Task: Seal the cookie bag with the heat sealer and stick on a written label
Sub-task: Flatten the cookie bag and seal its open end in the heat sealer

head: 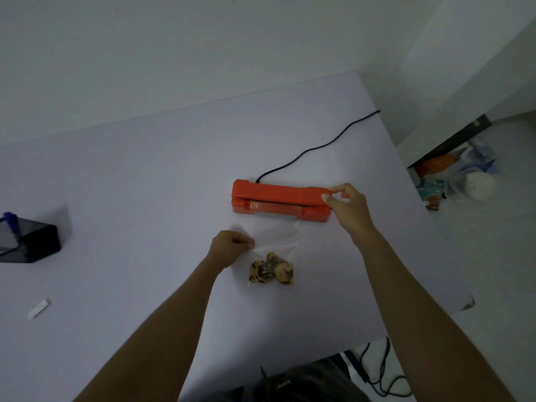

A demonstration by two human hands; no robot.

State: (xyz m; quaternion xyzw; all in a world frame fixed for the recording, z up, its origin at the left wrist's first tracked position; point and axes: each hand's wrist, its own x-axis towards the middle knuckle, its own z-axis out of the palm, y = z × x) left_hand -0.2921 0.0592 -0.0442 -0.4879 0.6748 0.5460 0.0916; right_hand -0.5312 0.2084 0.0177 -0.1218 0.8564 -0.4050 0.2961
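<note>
- Lying across the middle of the frame, the orange heat sealer [280, 200] has its long axis running left to right, its black cord [319, 146] trailing off toward the upper right edge of the table [145, 175].
- The clear cookie bag [274, 245] lies crosswise to that axis, just below the sealer: its open mouth is tucked into the sealer's slot, while the cookies [272, 271] sit bunched at the lower end, nearer the person.
- The right hand [346, 208] is the nearer one to the sealer; it sits at the sealer's right end, thumb and forefinger pinching the top corner of the lid, the other fingers curled. I judge the press or lift of the lid to hinge on this grip.
- The left hand [230, 246] is lower, at the bag's left edge, fingers curled narrow and pinching the plastic, seemingly to keep it flat and square to the slot.
- Whether the lid is fully down cannot be told.
- A small white label strip [37, 308] lies at lower left, well apart from the bag; a dark pen holder [32, 245] with a blue pen [11, 220] stands at the left edge.
</note>
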